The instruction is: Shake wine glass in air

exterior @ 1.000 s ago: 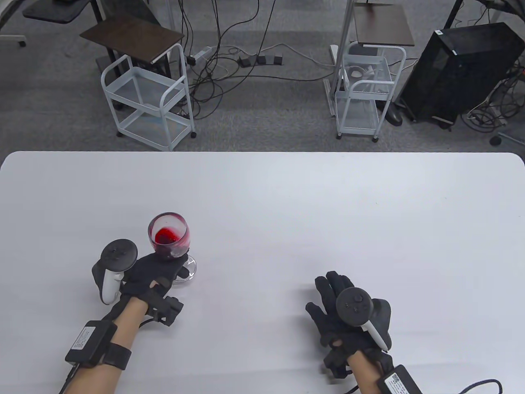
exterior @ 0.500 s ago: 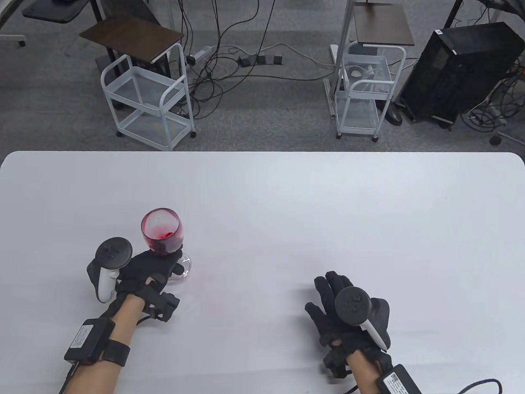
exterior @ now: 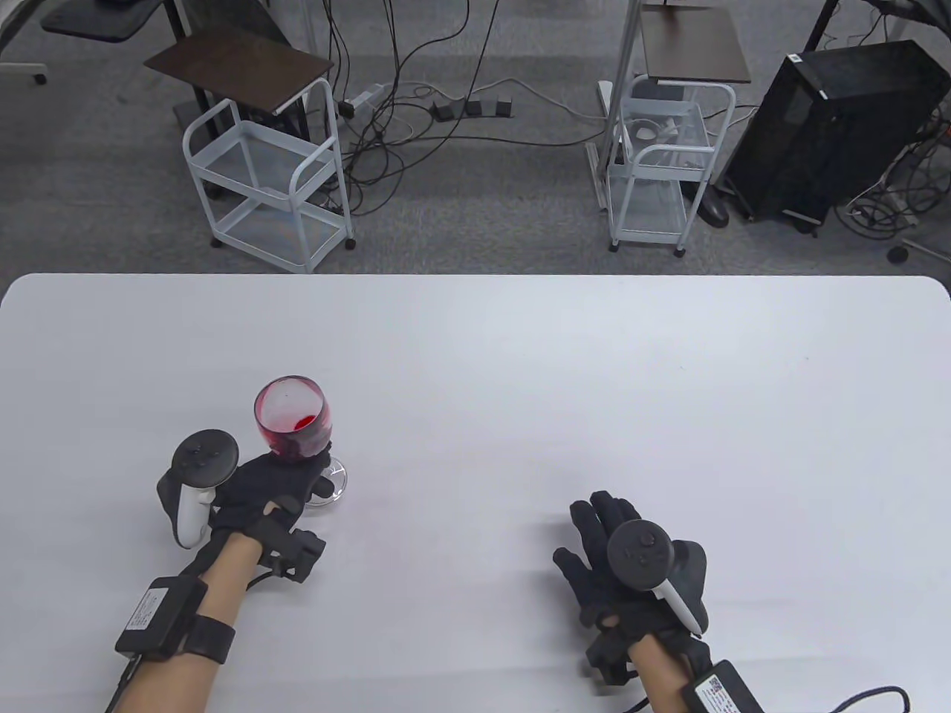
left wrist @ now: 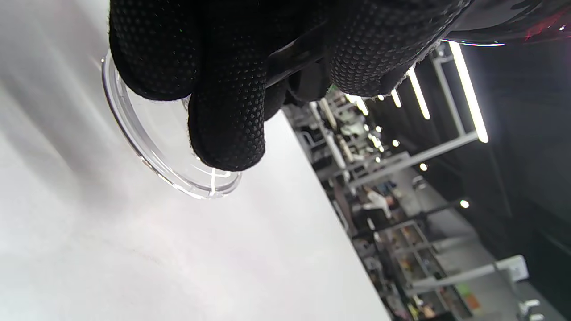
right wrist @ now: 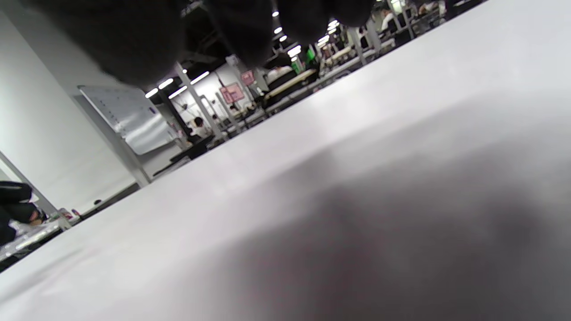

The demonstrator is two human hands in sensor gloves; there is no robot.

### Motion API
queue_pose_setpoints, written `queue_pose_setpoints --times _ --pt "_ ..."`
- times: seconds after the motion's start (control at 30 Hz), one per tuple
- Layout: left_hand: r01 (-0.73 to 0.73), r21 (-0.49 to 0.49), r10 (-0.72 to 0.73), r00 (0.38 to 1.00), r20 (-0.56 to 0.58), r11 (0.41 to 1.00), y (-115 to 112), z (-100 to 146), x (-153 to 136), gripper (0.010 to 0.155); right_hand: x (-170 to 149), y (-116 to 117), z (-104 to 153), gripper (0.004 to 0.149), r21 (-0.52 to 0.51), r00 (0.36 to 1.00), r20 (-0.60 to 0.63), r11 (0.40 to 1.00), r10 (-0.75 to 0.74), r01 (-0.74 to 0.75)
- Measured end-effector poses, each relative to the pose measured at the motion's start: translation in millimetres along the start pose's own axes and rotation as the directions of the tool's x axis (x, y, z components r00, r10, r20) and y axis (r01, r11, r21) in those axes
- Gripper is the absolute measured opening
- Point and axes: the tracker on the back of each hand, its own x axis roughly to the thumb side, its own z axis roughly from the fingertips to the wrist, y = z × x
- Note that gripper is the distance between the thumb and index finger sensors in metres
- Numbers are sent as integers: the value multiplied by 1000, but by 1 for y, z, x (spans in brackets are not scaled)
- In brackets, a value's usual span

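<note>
A wine glass (exterior: 291, 420) with a little red liquid is at the left of the white table (exterior: 520, 356). My left hand (exterior: 278, 479) grips it around the stem, under the bowl. In the left wrist view my fingers (left wrist: 227, 111) wrap the stem above the clear round base (left wrist: 178, 165), which is tilted just above or at the table; I cannot tell if it touches. My right hand (exterior: 605, 549) rests flat on the table at the right, fingers spread, holding nothing. In the right wrist view only blurred fingertips (right wrist: 134, 40) show over the table.
Beyond the table's far edge stand two white wire carts (exterior: 267, 178) (exterior: 657, 163), a black computer case (exterior: 832, 126) and tangled cables on the floor.
My left hand has moved the glass a little to the left and toward the far edge; the red liquid has sloshed and now sits lower in the bowl. My right hand has not moved.
</note>
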Motion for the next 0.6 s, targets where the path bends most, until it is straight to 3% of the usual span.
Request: queue_pose_setpoints --times 0.13,0.5,0.6 --pt "13 35 -12 1000 -29 999 7 -3 -2 46 -1 1 -2 70 14 1000 -10 1000 -2 2" --pt "31 -5 -31 1000 -4 1000 1 0 0 47 0 1 -1 70 8 1000 -2 1000 -6 6" --pt "3 35 -2 999 -32 999 8 -3 -3 46 0 2 -2 70 20 1000 -11 1000 -1 1"
